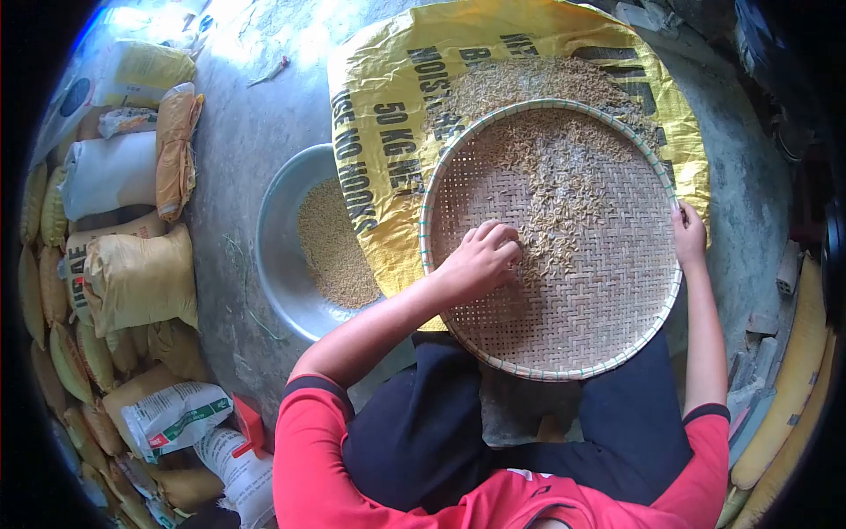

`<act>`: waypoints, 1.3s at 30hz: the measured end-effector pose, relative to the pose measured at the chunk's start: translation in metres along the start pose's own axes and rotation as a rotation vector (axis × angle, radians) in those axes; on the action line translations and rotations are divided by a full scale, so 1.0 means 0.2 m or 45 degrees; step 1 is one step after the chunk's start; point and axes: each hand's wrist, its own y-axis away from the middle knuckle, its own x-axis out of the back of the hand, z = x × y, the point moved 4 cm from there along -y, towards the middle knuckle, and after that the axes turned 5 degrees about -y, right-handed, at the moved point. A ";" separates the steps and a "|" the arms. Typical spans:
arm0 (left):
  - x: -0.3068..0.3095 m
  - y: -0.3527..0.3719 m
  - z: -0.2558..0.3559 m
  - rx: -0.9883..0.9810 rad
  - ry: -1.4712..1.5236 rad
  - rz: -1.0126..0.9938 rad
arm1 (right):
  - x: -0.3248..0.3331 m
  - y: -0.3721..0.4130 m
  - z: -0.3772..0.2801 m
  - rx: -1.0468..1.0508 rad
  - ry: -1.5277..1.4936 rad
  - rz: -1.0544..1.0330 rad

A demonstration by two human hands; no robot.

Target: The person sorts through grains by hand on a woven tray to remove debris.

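Observation:
A round woven tray (608,300) with a pale, green-tied rim rests over my lap and the edge of a yellow printed sack (379,106). Husk-like grains (564,203) lie on its weave, mostly in the upper middle. My left hand (485,257) is over the tray at the left edge of these grains, fingers curled together; what they hold, if anything, is hidden. On the right side, my right hand (689,234) grips the tray's rim. More grains (546,79) are spread on the sack beyond the tray.
A metal basin (280,256) with grain stands left of the sack, partly under its edge. Stacked filled sacks (141,273) line the far left, with a red plastic object (251,428) near them. Long yellow sacks (784,388) lie at the right edge.

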 end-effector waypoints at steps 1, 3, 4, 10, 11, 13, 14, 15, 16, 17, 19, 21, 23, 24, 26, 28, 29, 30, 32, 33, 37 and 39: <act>0.00 0.00 0.00 -0.001 0.001 0.000 | 0.00 0.00 0.00 0.002 -0.014 0.005; -0.01 0.00 -0.01 0.060 0.007 -0.037 | 0.01 0.00 0.00 -0.019 -0.010 0.008; -0.01 0.00 -0.01 0.061 0.007 -0.037 | 0.00 0.00 0.00 -0.040 -0.008 0.008; -0.02 0.00 0.00 0.057 -0.016 -0.013 | 0.00 0.00 0.02 -0.004 -0.015 0.008; -0.02 0.00 0.00 0.035 -0.033 -0.006 | 0.00 -0.01 0.03 -0.002 -0.015 0.008; -0.01 0.00 -0.01 0.015 -0.052 0.005 | 0.00 0.00 0.03 -0.011 -0.039 0.013; 0.02 0.00 -0.03 0.013 0.028 0.034 | 0.00 0.00 0.02 -0.007 -0.038 0.010; 0.05 0.01 -0.04 0.011 0.109 0.062 | 0.00 0.00 0.01 -0.027 0.005 0.010; 0.10 0.03 -0.08 0.196 0.254 -0.001 | 0.01 0.00 -0.01 -0.047 0.047 0.011; 0.19 0.06 -0.08 0.400 0.303 -0.019 | 0.01 0.00 -0.03 -0.045 0.047 0.010; 0.36 0.17 -0.12 0.480 0.277 0.147 | 0.01 0.01 -0.05 -0.037 0.080 0.010; 0.55 0.33 -0.15 0.796 0.065 0.326 | 0.01 0.01 -0.07 -0.039 0.094 0.010; 0.68 0.52 -0.24 1.050 -0.272 0.464 | 0.02 0.02 -0.07 -0.044 0.108 0.012; 0.74 0.59 -0.26 1.292 -0.577 0.270 | 0.02 0.02 -0.08 -0.043 0.113 0.017; 0.78 0.68 -0.26 1.375 -1.040 0.157 | 0.01 0.01 -0.07 -0.043 0.112 0.024; 0.79 0.67 -0.25 1.322 -1.225 0.190 | 0.01 0.01 -0.04 -0.022 0.047 0.005; 0.76 0.60 -0.23 1.104 -0.917 0.265 | 0.02 0.01 -0.04 -0.021 0.049 0.007; 0.72 0.52 -0.21 0.886 -0.611 0.337 | 0.02 0.01 -0.04 -0.049 0.074 0.013; 0.57 0.36 -0.15 0.680 -0.190 0.255 | 0.01 0.01 -0.03 -0.065 0.099 0.013; 0.49 0.27 -0.10 0.538 0.025 0.137 | 0.01 0.00 0.00 -0.049 0.052 0.004; 0.17 0.09 -0.04 0.229 0.057 -0.076 | 0.01 0.01 -0.02 0.044 0.039 0.029; 0.10 0.05 -0.02 0.251 0.007 -0.198 | 0.02 0.01 -0.03 0.027 0.073 0.009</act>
